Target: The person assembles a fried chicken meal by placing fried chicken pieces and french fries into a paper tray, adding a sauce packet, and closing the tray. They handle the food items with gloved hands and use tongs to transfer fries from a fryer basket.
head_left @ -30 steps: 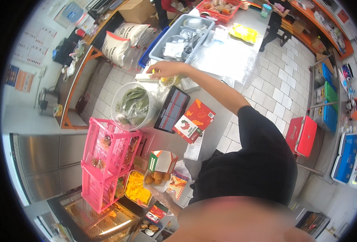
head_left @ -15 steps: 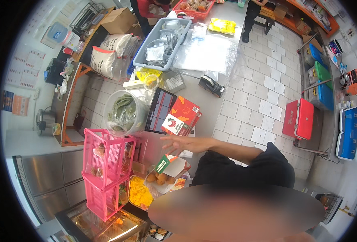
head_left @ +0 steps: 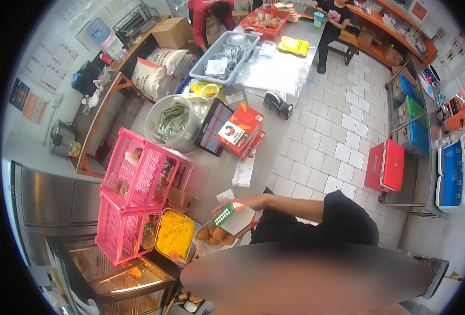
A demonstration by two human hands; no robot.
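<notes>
A paper food box [head_left: 232,215] with a green, patterned flap stands open on the near part of the metal counter. Several round brown fried balls [head_left: 214,234] lie in it. From the right, my right forearm reaches across to it, and my right hand [head_left: 219,208] is at the raised flap, fingers bent on its far side and partly hidden. Left of the box is a metal tray [head_left: 194,227] of yellow food. What look like fingertips of my left hand [head_left: 178,256] show at the tray's near edge; the rest is hidden.
Pink baskets [head_left: 130,181] stand left, above a glass food display case [head_left: 122,286]. Farther along are a clear tub of leaves [head_left: 172,123], a tablet [head_left: 214,131], a red carton [head_left: 241,128], a receipt [head_left: 244,169], a tape dispenser [head_left: 278,104] and a blue-grey bin [head_left: 194,73]. Two people stand beyond.
My right hand, spread in the air beside the red carton before, has come nearer to me and onto the food box's flap. The view has shifted; the receipt now shows more fully.
</notes>
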